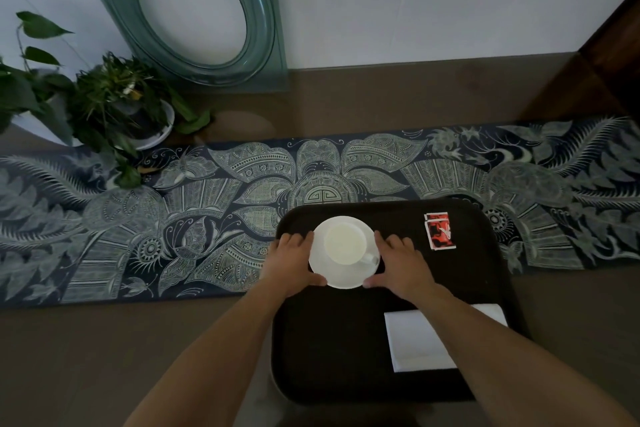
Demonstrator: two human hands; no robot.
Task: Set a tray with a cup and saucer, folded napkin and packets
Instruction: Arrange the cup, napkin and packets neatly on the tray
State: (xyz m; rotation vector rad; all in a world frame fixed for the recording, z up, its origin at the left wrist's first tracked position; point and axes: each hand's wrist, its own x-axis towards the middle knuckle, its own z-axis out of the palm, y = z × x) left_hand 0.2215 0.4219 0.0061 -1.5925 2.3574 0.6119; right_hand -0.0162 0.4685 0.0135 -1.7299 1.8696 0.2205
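Observation:
A dark tray (332, 350) lies on the table in front of me. At its far left corner a white saucer (341, 276) carries a white cup (345, 243) with its handle toward the right. My left hand (291, 262) grips the saucer's left rim and my right hand (398, 262) grips its right rim. Two red packets (440, 230) lie at the tray's far right. A folded white napkin (415, 343) rests at the near right, partly hidden by my right forearm.
A patterned dark blue runner (138, 218) crosses the brown table under the tray's far end. Potted green plants (104, 107) stand at the far left. A teal glass ornament with an oval hole (263, 28) leans on the wall behind.

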